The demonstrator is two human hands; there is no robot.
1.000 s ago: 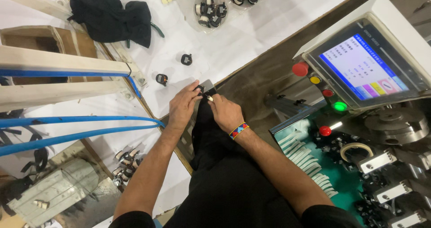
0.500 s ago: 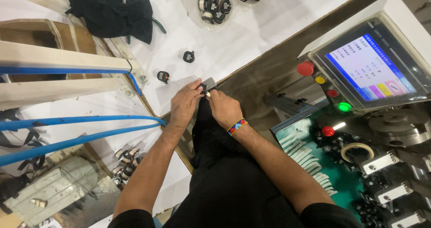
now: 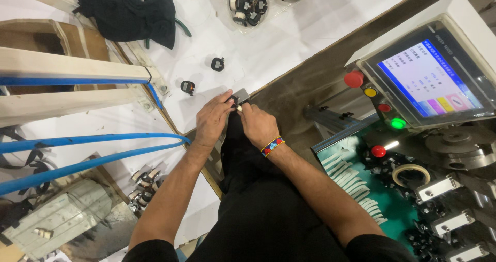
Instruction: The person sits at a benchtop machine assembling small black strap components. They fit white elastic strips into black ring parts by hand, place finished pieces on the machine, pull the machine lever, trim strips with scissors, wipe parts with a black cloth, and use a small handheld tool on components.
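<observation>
White-papered bench (image 3: pixel 310 40): left hand (image 3: pixel 211 120) and right hand (image 3: pixel 258 125), fingers pinching a small dark part (image 3: pixel 236 102)

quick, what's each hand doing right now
left hand: closed, pinching a small black part at the table edge.
right hand: closed on the same small black part.
</observation>
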